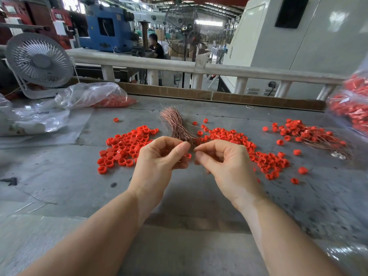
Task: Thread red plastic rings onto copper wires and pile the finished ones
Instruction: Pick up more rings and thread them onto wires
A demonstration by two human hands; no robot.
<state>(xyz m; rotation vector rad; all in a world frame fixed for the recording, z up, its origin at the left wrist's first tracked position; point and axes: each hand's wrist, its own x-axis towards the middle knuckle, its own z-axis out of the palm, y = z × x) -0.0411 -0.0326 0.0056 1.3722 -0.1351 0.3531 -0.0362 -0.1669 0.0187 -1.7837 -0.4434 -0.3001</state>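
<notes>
A bundle of thin copper wires [175, 124] lies on the grey table, fanning away from me. My left hand [161, 156] curls its fingers round the bundle's near end, with a red ring [188, 155] peeking out by its fingertips. My right hand [221, 158] pinches a single fine wire between thumb and forefinger, close to the left hand. Loose red rings lie in two heaps, one to the left [125, 147] and one to the right [249, 150]. A pile of rings threaded on wires [310, 135] sits at the far right.
A small white fan [39, 62] stands at the back left beside crumpled clear plastic bags [87, 96], one holding red rings. More bagged rings [352, 108] lean at the right edge. A cardboard strip [219, 95] borders the table's far side. A person sits beyond the railing.
</notes>
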